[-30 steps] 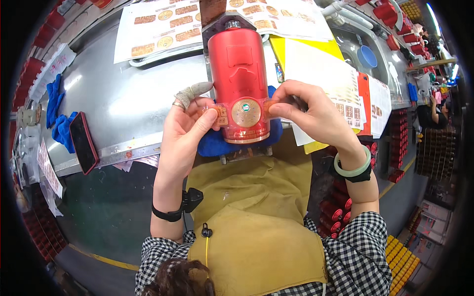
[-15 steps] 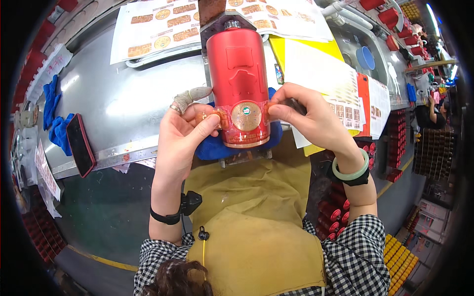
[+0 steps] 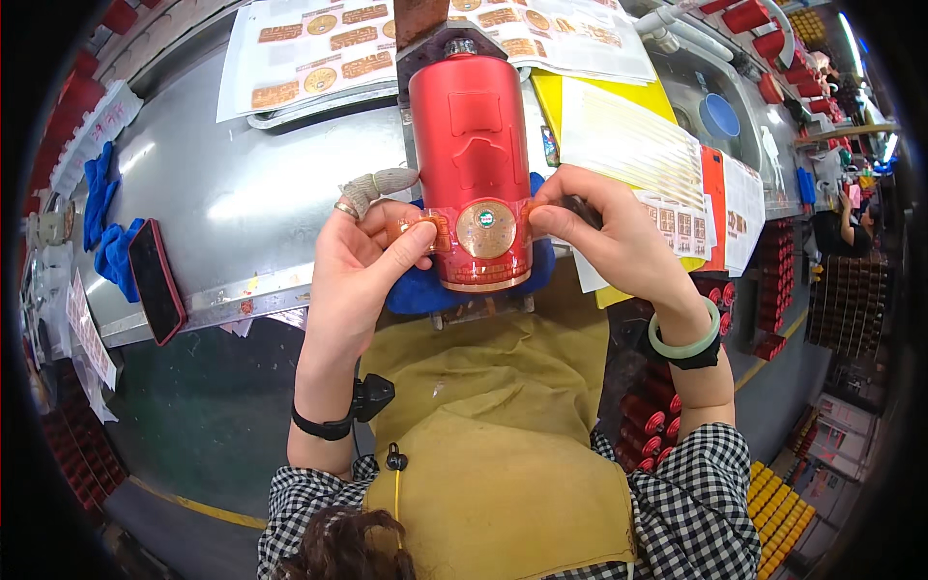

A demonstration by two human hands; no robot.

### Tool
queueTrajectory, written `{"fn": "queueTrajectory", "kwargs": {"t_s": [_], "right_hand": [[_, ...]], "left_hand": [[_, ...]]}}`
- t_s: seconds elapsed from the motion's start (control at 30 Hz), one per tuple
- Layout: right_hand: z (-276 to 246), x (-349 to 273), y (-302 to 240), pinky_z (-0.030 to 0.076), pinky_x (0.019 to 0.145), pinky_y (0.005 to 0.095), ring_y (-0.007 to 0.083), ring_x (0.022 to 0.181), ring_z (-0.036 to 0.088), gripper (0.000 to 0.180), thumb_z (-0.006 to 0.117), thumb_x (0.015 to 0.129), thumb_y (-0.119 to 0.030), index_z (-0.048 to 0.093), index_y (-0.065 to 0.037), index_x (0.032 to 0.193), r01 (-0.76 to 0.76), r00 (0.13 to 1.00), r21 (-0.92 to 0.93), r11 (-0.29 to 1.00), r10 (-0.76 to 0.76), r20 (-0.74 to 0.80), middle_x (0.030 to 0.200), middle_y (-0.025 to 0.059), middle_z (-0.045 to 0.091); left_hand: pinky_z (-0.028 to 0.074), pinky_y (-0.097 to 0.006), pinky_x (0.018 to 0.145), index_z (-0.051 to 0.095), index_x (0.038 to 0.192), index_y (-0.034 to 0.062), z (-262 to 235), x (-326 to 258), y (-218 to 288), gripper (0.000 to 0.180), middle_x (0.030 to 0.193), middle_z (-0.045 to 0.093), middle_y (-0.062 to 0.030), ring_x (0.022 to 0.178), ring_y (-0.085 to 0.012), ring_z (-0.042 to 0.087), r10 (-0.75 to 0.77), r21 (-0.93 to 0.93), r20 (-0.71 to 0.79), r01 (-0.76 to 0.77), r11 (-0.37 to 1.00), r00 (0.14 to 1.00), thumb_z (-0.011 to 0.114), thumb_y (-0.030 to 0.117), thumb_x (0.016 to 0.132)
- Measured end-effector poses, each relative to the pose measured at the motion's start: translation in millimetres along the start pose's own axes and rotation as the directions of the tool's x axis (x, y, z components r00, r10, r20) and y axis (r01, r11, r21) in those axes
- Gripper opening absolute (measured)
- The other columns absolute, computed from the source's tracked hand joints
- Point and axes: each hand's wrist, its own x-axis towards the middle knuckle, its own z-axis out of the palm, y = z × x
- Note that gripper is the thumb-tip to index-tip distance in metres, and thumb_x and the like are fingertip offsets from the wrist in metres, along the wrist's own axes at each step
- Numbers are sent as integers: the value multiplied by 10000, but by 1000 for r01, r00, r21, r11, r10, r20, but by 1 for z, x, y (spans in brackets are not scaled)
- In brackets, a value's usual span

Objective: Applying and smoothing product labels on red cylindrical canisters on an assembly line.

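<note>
A red bottle (image 3: 471,126) lies on a blue cloth pad (image 3: 416,298), its neck pointing away from me. Across its lower part runs a clear decal strip (image 3: 486,230) with a round gold medallion and orange-gold patterning. My left hand (image 3: 372,246) pinches the strip's left end between thumb and fingers; a grey finger cot covers one fingertip, which is raised beside the bottle. At the other side, my right hand (image 3: 590,217) pinches the strip's right end, close against the bottle.
Printed decal sheets (image 3: 319,58) lie at the back, and more papers over a yellow folder (image 3: 633,97) at right. A phone (image 3: 157,280) and blue gloves (image 3: 118,256) rest on the metal table's left. A blue cup (image 3: 717,114) stands far right. Red bottles (image 3: 643,416) are stacked below.
Both hands keep their pinch on the strip's ends. The whole view has shifted slightly, and the strip's position on the bottle looks much the same.
</note>
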Motion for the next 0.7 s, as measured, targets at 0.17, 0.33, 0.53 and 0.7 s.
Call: {"fn": "queueTrajectory", "kwargs": {"t_s": [0.17, 0.33, 0.53, 0.7], "right_hand": [[-1, 1, 0, 409, 616, 268, 74, 677, 461, 185, 733, 988, -173, 706, 10, 996, -7, 1000, -25, 1000, 7, 6, 786, 4, 672], [-1, 0, -1, 407, 614, 268, 75, 674, 458, 182, 737, 984, -171, 706, 8, 995, -3, 1000, -36, 999, 3, 0, 782, 0, 661], [-2, -1, -1, 405, 611, 267, 73, 669, 457, 177, 741, 980, -169, 708, 5, 993, -17, 1000, -41, 999, 16, -3, 779, -4, 657], [-1, -2, -2, 405, 610, 266, 71, 668, 458, 172, 741, 977, -165, 709, 4, 987, -8, 1000, -30, 1000, 8, -10, 764, -6, 650]], "left_hand": [[555, -296, 781, 545, 1349, 6, 0, 1, 2, 430, 1072, 682, -62, 964, -140, 669, 1, -22, 6, -1, 1000, 1000, 743, 40, 969], [553, -294, 777, 543, 1373, 2, 1, 1, 1, 451, 1068, 686, -63, 963, -136, 668, 6, -20, 3, -5, 1000, 1000, 742, 38, 970], [527, -279, 769, 545, 1396, 6, 3, 0, 1, 454, 1079, 688, -67, 947, -126, 654, 14, -10, 4, -13, 1000, 1000, 725, 45, 981], [505, -268, 766, 542, 1424, 7, 4, -1, -1, 466, 1083, 689, -64, 933, -115, 632, 23, -4, -10, -23, 1000, 1000, 709, 58, 991]]}}
